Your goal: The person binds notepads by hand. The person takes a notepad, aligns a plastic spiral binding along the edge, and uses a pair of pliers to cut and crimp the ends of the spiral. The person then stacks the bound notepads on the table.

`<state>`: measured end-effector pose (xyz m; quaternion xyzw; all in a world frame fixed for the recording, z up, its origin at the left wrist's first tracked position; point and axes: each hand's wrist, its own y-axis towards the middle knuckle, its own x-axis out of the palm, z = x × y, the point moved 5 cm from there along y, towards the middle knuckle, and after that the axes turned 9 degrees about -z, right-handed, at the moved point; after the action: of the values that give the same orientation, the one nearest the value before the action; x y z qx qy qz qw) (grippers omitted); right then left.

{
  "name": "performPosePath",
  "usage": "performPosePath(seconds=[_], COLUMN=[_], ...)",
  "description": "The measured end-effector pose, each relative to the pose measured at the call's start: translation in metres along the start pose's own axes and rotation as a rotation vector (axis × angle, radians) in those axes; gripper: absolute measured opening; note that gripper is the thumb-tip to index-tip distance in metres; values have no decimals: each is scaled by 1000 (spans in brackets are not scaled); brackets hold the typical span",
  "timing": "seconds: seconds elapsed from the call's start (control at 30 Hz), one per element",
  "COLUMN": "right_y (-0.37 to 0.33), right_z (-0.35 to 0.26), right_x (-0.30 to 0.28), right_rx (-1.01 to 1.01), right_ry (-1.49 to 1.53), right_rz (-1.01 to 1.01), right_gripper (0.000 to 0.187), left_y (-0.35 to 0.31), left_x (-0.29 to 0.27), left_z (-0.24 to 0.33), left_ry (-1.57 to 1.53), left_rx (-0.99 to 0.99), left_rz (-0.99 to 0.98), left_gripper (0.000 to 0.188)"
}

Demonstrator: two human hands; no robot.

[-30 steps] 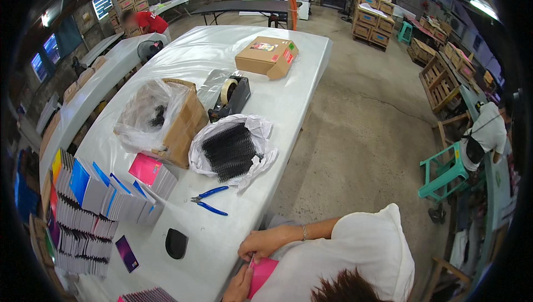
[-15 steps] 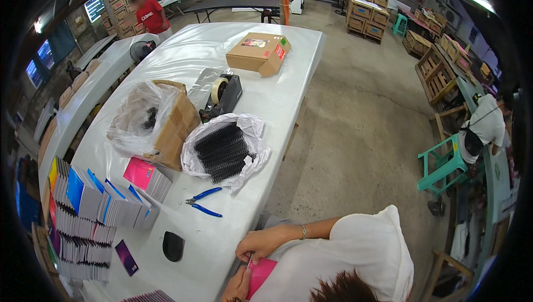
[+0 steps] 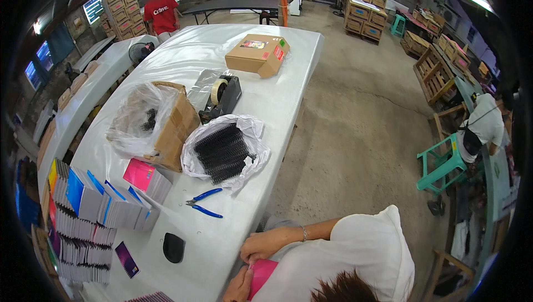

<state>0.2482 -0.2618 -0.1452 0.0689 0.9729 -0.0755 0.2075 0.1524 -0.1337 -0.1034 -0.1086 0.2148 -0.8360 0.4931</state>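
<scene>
Low in the picture, at the near edge of the white table, a pink-covered notebook [image 3: 263, 277] lies against my body. My left hand [image 3: 240, 285] grips its left side. Bent over its upper edge is my right hand [image 3: 265, 246], fingers pinched together at the corner by my left fingertips; the fingers hide whatever is at that edge. Up the table from my hands lie blue-handled cutters [image 3: 204, 203], jaws pointing left. A flat black rounded object [image 3: 173, 247] and a small purple card [image 3: 127, 259] lie to the left of my hands.
Black spiral coils [image 3: 222, 153] lie in crumpled white paper, beside an opened carton [image 3: 176, 130] with plastic. Behind stand a tape dispenser [image 3: 224, 97] and a brown box [image 3: 257, 55]. Notebook stacks [image 3: 83, 241] fill the near left. Two people work farther off, one near a green stool [image 3: 442, 163].
My right hand has shifted slightly and its fingers have curled lower over the notebook's edge. The person in red at the back has moved right and stands more upright.
</scene>
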Motion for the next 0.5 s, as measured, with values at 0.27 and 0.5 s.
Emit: performPosePath(seconds=[0.27, 0.5], right_y=[-5, -4], right_z=[-8, -8], right_x=[-5, -2], right_rx=[34, -6], right_ry=[74, 63], right_rz=[34, 20], right_gripper=[28, 24], left_y=[-2, -5], left_x=[1, 3], left_z=[-3, -3], left_ry=[1, -3], left_rx=[2, -3], left_rz=[-16, -14], left_gripper=[49, 49])
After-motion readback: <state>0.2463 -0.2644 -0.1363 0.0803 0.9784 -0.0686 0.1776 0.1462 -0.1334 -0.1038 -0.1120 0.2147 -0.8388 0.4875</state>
